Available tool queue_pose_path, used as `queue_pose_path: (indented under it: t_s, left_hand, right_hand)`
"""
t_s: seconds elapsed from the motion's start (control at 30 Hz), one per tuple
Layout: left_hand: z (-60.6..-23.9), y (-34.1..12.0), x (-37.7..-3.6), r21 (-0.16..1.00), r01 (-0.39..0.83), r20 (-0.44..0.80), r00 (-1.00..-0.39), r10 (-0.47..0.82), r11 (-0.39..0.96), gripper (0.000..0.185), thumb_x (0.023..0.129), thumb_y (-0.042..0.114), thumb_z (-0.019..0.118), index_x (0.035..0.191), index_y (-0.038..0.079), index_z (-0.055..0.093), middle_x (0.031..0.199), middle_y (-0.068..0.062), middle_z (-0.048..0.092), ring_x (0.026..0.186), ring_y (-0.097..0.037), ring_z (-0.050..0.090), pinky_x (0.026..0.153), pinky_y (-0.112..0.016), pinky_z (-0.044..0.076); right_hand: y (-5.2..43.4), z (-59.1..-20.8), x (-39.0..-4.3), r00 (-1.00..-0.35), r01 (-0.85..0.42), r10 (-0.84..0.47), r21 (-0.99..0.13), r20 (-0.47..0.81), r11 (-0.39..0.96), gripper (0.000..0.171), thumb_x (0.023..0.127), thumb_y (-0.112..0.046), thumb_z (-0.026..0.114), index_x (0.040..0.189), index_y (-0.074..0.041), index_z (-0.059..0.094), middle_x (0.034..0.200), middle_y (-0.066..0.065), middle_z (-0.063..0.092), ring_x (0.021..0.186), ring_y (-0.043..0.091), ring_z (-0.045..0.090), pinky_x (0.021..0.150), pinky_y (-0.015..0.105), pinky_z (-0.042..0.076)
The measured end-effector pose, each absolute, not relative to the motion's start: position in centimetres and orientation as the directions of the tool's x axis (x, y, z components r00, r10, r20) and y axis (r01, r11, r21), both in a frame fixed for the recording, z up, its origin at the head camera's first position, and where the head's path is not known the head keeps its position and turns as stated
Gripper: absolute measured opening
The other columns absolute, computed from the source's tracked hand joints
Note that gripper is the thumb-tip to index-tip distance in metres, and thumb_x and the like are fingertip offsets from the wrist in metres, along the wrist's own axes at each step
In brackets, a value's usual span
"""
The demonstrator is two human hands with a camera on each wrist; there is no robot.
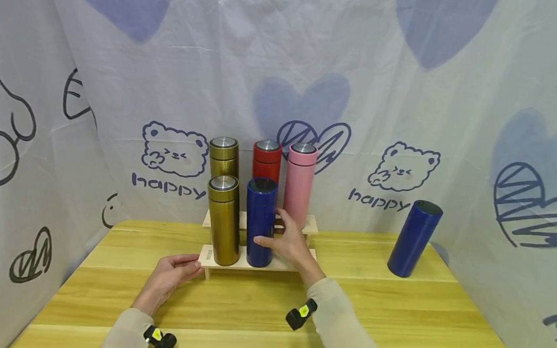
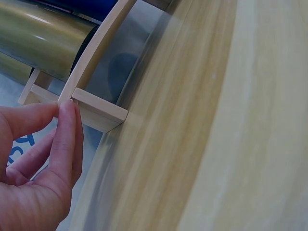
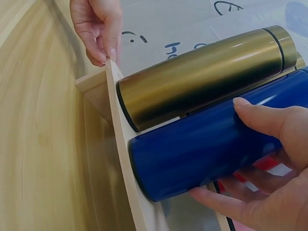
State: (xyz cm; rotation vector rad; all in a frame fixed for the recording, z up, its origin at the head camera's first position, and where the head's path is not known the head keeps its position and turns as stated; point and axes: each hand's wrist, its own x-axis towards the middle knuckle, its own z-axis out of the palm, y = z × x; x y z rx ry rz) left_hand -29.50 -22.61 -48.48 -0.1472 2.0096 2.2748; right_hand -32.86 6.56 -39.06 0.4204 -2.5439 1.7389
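A blue thermos bottle (image 1: 260, 226) stands upright on the lower front step of a small wooden rack (image 1: 282, 263). My right hand (image 1: 289, 244) holds it from the right, thumb across its front and fingers round the far side. In the left wrist view my left hand (image 2: 45, 159) pinches the left end of that step between thumb and fingertips. Just left of the blue bottle stands a gold thermos bottle (image 3: 202, 72), also on the front step. On the upper step behind are another gold bottle (image 1: 224, 154), a red bottle (image 1: 266, 162) and a pink bottle (image 1: 299, 186).
A second blue thermos bottle (image 1: 413, 241) stands on the wooden table (image 1: 251, 310), well right of the rack. A white printed cloth (image 1: 349, 120) hangs behind the table and along both sides. Each wrist wears a small black camera (image 1: 301, 314).
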Motion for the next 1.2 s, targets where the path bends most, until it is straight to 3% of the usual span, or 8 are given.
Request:
queue_pose_path:
  t_s: [0.8,1.0,1.2]
  left_hand:
    - [-48.9,-22.6,-29.4,0.982,-0.148,-0.151,-0.988,-0.019,-0.115,0.049,0.088,-0.001,0.064,0.132,-0.013,0.047,0.101,-0.008,0.068,0.090,-0.013,0.069,0.084,-0.024,0.057]
    - [-49.1,-22.6,-29.6,0.983,-0.146,-0.148,-0.989,-0.013,-0.112,0.048,0.088,-0.001,0.063,0.132,-0.013,0.047,0.099,-0.006,0.069,0.090,-0.013,0.069,0.084,-0.024,0.057]
    - [-48.9,-22.6,-29.6,0.985,-0.140,-0.141,-0.990,-0.005,-0.104,0.048,0.088,-0.001,0.063,0.132,-0.012,0.047,0.102,-0.008,0.068,0.091,-0.013,0.069,0.085,-0.024,0.056]
  right_hand:
    - [6.8,-39.3,-32.8,-0.960,-0.227,-0.230,-0.921,0.157,0.318,0.083,0.074,-0.027,0.082,0.143,-0.013,0.038,0.135,0.017,0.052,0.118,0.035,0.055,0.101,0.050,0.047]
    - [7.9,-39.0,-32.4,-0.947,-0.260,-0.252,-0.934,0.198,0.246,0.079,0.076,-0.023,0.081,0.142,-0.015,0.039,0.132,0.017,0.055,0.119,0.036,0.054,0.102,0.049,0.046]
    - [9.5,-38.0,-31.6,-0.935,-0.319,-0.238,-0.918,0.264,0.237,0.074,0.077,-0.019,0.080,0.140,-0.010,0.042,0.134,0.023,0.053,0.121,0.040,0.053,0.104,0.051,0.044]
